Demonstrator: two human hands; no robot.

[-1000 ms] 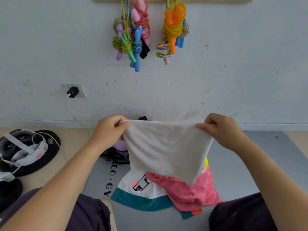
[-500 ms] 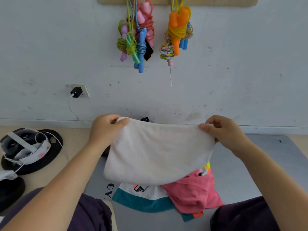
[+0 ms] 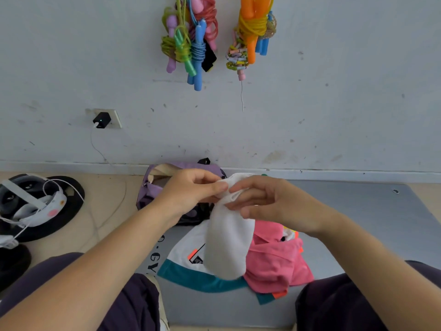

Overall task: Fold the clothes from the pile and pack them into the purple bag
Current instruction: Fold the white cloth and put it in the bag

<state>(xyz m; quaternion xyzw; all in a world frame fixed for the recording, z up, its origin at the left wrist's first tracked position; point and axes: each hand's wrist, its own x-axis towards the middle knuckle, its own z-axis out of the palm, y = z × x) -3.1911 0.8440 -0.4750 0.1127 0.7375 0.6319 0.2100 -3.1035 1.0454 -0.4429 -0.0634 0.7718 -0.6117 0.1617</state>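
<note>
A white cloth, folded into a narrow hanging strip, dangles in front of me over the pile. My left hand and my right hand meet at its top edge and both pinch it there. Below lies the pile: a pink garment and a white shirt with a teal hem, on a grey mat. The purple bag stands open against the wall behind my left hand, partly hidden by it.
Coloured skipping ropes hang on the wall above. A headset lies on black discs on the floor at the left, with a charger plugged in above. My knees frame the pile at both sides.
My hands, spread wide with the cloth stretched between them, have come together at the middle. The cloth is folded in half and hangs narrow. The bag has come into view.
</note>
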